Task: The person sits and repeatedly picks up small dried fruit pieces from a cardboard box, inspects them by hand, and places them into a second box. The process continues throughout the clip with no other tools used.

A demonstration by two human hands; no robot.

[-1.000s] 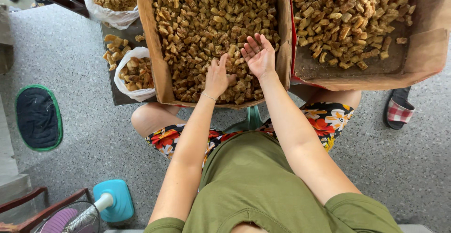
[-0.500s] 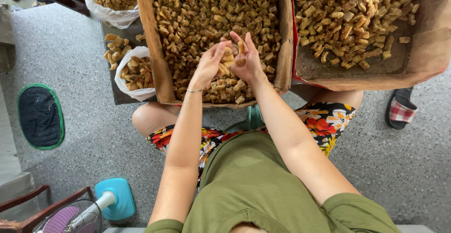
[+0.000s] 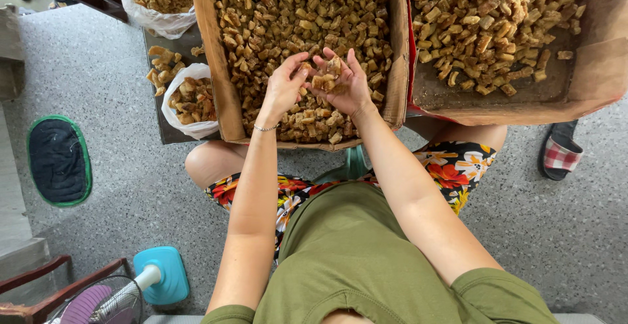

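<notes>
Right now, in the head view, both hands are meeting over the near end of a long cardboard box (image 3: pixel 208 56) heaped with golden-brown fried pieces (image 3: pixel 294 10). The right hand (image 3: pixel 347 85) is turned palm up and cupped, cradling a small clump of pieces (image 3: pixel 325 79). The left hand (image 3: pixel 282 88), wearing a thin bracelet at the wrist, is curling its fingers (image 3: pixel 297 62) onto the same clump; whether it is actually pinching one piece or only touching the pile is hard to tell from here. A second cardboard box (image 3: pixel 589 69) is lying just beside the first on the right, its pieces gathered toward the far end and its near floor showing bare. Left of the first box, two white plastic bags (image 3: pixel 190 98) holding the same pieces are sitting on a dark low bench (image 3: pixel 171 134). On the speckled floor (image 3: pixel 98 69), a dark mat with a green edge (image 3: pixel 57 160) is lying well to the left, and a fan with a blue base (image 3: pixel 160 275) is standing near the bottom corner.
</notes>
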